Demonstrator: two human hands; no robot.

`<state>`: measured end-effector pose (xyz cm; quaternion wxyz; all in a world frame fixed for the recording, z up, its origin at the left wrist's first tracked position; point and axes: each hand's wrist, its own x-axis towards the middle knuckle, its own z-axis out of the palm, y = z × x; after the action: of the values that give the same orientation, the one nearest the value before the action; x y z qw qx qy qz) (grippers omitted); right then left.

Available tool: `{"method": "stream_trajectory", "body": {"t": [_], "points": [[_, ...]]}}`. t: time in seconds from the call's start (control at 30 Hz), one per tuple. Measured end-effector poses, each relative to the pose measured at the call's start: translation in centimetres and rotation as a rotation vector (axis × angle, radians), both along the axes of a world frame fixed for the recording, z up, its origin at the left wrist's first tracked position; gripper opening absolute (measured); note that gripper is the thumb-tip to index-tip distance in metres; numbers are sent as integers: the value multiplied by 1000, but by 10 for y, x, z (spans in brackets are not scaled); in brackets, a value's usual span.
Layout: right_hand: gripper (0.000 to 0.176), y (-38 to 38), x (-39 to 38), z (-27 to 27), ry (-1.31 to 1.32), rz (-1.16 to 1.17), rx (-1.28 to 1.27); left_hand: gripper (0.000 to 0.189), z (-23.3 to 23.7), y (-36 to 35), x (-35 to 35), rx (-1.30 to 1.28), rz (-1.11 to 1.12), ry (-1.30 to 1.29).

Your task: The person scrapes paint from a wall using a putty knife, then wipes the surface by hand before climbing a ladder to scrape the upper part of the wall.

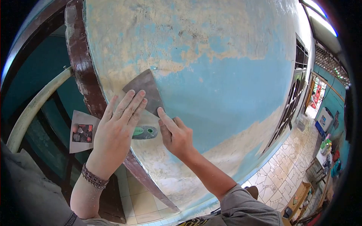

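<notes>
My left hand [120,122] has a putty knife crossing beneath its palm. That knife's pale labelled blade [82,133] sticks out on the left, and its grey-green handle end [146,132] shows on the right; the thumb is hidden. The left fingers are stretched out over the lower part of a second, darker putty knife blade [146,88]. My right hand [178,136] is closed at the narrow end of that dark blade, index finger along its corner; the handle is hidden in the fist. The dark blade's wide edge is at the wall [222,90], with patchy blue and beige paint.
A chipped brown frame [83,64] borders the wall on the left, with a pale curved bar [41,98] beyond it. A barred window [288,109] is on the right. Farther off are a tiled floor [281,180], a cluttered table [325,156] and a wooden box [299,199].
</notes>
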<state>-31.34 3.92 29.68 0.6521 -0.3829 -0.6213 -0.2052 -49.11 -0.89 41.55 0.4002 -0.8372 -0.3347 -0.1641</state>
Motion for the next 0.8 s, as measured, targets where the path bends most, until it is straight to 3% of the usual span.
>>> {"method": "stream_trajectory", "body": {"t": [0.3, 0.4, 0.6, 0.8], "points": [[46, 6, -3, -2, 60, -19, 46, 65, -1, 5, 0, 5, -58, -22], [45, 8, -11, -2, 84, 124, 110, 65, 1, -6, -4, 0, -35, -34], [45, 2, -1, 2, 45, 70, 37, 66, -2, -1, 2, -2, -53, -59], [43, 0, -11, 6, 118, 237, 106, 70, 4, -11, -1, 28, -20, -32]]}}
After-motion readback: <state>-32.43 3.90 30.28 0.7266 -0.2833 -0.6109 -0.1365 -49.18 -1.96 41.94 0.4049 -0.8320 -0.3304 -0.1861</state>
